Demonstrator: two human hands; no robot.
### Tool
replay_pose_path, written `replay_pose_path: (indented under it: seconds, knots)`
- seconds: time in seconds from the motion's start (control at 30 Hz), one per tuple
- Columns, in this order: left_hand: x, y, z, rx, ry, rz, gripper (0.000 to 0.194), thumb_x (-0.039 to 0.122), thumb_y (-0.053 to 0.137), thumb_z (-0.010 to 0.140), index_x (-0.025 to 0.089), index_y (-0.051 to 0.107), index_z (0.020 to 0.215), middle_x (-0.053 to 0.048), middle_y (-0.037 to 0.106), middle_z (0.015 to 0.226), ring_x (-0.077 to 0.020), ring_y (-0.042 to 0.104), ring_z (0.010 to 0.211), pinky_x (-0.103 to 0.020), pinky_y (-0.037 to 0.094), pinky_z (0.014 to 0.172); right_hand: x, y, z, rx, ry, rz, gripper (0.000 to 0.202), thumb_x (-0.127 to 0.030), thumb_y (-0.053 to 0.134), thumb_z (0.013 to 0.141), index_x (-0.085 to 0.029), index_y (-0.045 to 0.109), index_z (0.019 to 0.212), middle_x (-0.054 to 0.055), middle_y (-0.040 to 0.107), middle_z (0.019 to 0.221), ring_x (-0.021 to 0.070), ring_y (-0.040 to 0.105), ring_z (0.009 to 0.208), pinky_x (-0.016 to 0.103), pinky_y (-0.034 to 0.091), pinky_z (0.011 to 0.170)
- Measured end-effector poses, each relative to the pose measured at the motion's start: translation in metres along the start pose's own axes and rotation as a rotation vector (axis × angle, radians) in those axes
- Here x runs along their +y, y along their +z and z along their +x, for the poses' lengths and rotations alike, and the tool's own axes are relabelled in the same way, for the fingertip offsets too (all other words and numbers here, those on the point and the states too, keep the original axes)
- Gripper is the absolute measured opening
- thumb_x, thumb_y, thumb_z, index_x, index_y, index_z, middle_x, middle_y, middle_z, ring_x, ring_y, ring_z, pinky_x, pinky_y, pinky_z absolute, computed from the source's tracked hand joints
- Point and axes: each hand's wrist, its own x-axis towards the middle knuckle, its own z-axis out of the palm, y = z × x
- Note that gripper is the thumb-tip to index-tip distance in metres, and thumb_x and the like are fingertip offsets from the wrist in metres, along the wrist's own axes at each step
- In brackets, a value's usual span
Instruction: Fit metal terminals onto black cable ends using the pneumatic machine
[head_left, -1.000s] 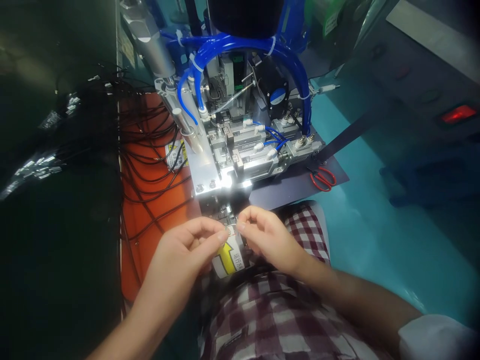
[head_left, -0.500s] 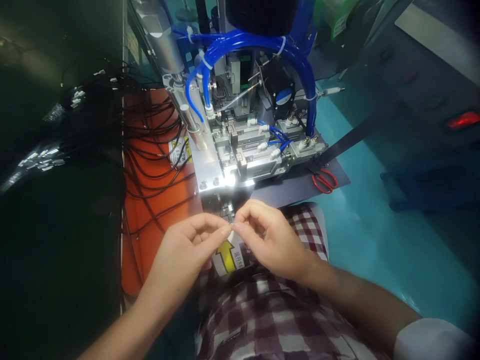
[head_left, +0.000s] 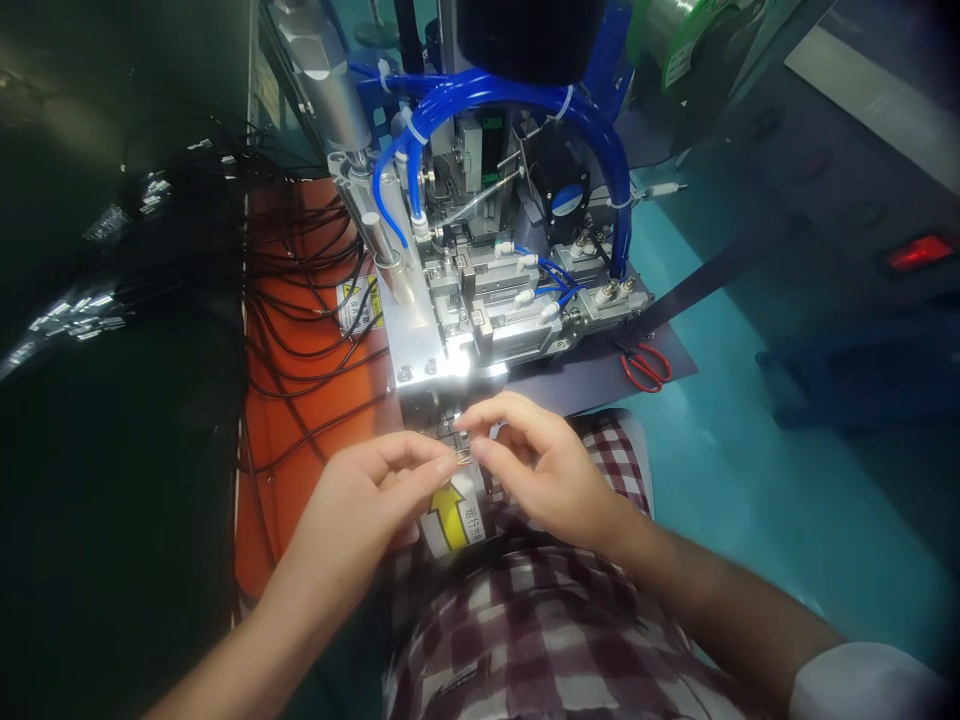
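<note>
My left hand is pinched on a small thin piece whose tip sticks out past the thumb; it is too small to make out. Just to its right is my right hand, thumb and forefinger parted, with nothing visible between them. Both hands are over the near end of the metal machine, above a label with a yellow arrow. The machine's small front fixture shows just beyond the fingertips, partly covered by the right forefinger.
Black cables spread over an orange surface at the left. Blue hoses arch above the machine. Red-handled scissors lie at its right on a dark plate. A spool of wire is at the top right.
The fingertips of my right hand have come apart and its forefinger has lifted forward, away from the left fingertips. My left hand has shifted slightly left, still pinched.
</note>
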Motion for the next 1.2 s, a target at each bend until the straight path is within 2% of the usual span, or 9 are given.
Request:
replay_pose_path:
  seconds: [0.07, 0.17, 0.3, 0.53, 0.8, 0.97, 1.2]
  knots:
    - [0.0, 0.0, 0.0, -0.006, 0.01, 0.007, 0.039, 0.056, 0.078, 0.065, 0.019, 0.069, 0.074, 0.005, 0.042, 0.053, -0.0091, 0.037, 0.048, -0.023, 0.029, 0.046, 0.0, -0.001, 0.001, 0.004, -0.109, -0.065, 0.02, -0.012, 0.058, 0.092, -0.019, 0.068, 0.108, 0.002, 0.065, 0.097, 0.0097, 0.058, 0.075, 0.023, 0.047, 0.066]
    - [-0.001, 0.0, -0.001, -0.012, 0.014, -0.004, 0.039, 0.056, 0.079, 0.065, 0.019, 0.069, 0.074, 0.005, 0.043, 0.054, -0.0087, 0.036, 0.049, -0.023, 0.03, 0.047, 0.0, 0.0, 0.001, 0.0, -0.165, -0.113, 0.016, -0.009, 0.06, 0.091, -0.018, 0.07, 0.099, 0.002, 0.067, 0.092, 0.0112, 0.06, 0.08, 0.023, 0.048, 0.068]
    - [-0.001, 0.001, 0.0, -0.026, 0.016, -0.007, 0.041, 0.057, 0.079, 0.065, 0.019, 0.07, 0.077, 0.004, 0.047, 0.057, -0.0084, 0.037, 0.05, -0.022, 0.029, 0.046, -0.001, 0.0, 0.0, 0.018, -0.152, -0.141, 0.012, -0.01, 0.062, 0.09, -0.017, 0.071, 0.093, 0.001, 0.067, 0.086, 0.0106, 0.059, 0.073, 0.023, 0.047, 0.064]
    - [-0.001, 0.0, 0.0, -0.034, 0.021, -0.066, 0.044, 0.056, 0.082, 0.064, 0.019, 0.069, 0.084, 0.007, 0.041, 0.053, -0.007, 0.033, 0.046, -0.02, 0.025, 0.044, 0.0, 0.004, -0.002, 0.072, -0.115, -0.14, 0.007, -0.011, 0.066, 0.087, -0.016, 0.07, 0.088, 0.0, 0.065, 0.08, 0.0085, 0.055, 0.063, 0.022, 0.046, 0.06]
    - [-0.003, 0.0, 0.0, -0.026, 0.034, -0.07, 0.043, 0.057, 0.079, 0.07, 0.019, 0.064, 0.08, 0.008, 0.038, 0.051, -0.0073, 0.033, 0.046, -0.021, 0.028, 0.046, 0.001, 0.004, -0.003, 0.11, -0.081, -0.128, 0.006, -0.015, 0.067, 0.087, -0.018, 0.071, 0.09, 0.001, 0.067, 0.079, 0.0103, 0.056, 0.062, 0.024, 0.047, 0.058]
    - [-0.004, -0.002, -0.001, -0.028, 0.039, -0.036, 0.044, 0.059, 0.077, 0.071, 0.02, 0.062, 0.081, 0.007, 0.042, 0.053, -0.0082, 0.036, 0.048, -0.022, 0.029, 0.047, 0.004, 0.003, -0.006, 0.169, -0.214, -0.156, 0.011, -0.014, 0.065, 0.089, -0.018, 0.071, 0.096, 0.002, 0.067, 0.08, 0.0114, 0.058, 0.065, 0.024, 0.049, 0.059]
    - [-0.006, -0.002, 0.001, -0.04, 0.047, -0.015, 0.045, 0.061, 0.078, 0.071, 0.02, 0.062, 0.081, 0.007, 0.043, 0.054, -0.0081, 0.036, 0.048, -0.022, 0.026, 0.046, 0.012, -0.001, -0.009, 0.134, -0.421, -0.321, 0.018, -0.013, 0.057, 0.094, -0.018, 0.073, 0.101, 0.008, 0.07, 0.087, 0.0146, 0.064, 0.072, 0.028, 0.052, 0.065]
